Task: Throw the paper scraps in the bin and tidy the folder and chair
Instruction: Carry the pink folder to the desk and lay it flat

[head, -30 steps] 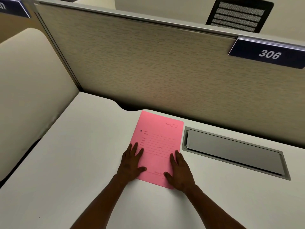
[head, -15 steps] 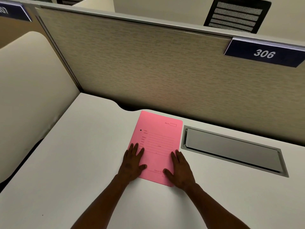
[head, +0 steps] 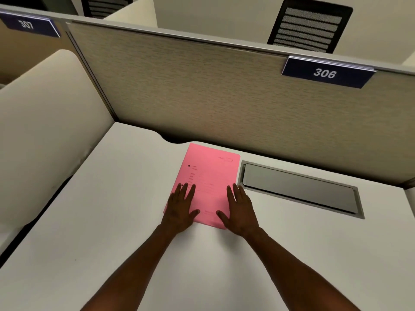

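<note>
Resting flat on smooth pink card folder [head: 210, 176]: both hands.

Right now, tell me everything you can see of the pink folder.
The pink folder is thin and looks like card, closed, lying flat on the white desk, slightly skewed, its far edge near the partition. Its cover carries printed form lines, a small box at the top right corner and a black dot at the left; the text is too small to read. The left hand and right hand rest flat, fingers spread, on its near corners. The metal cable hatch lies just to its right.
</note>
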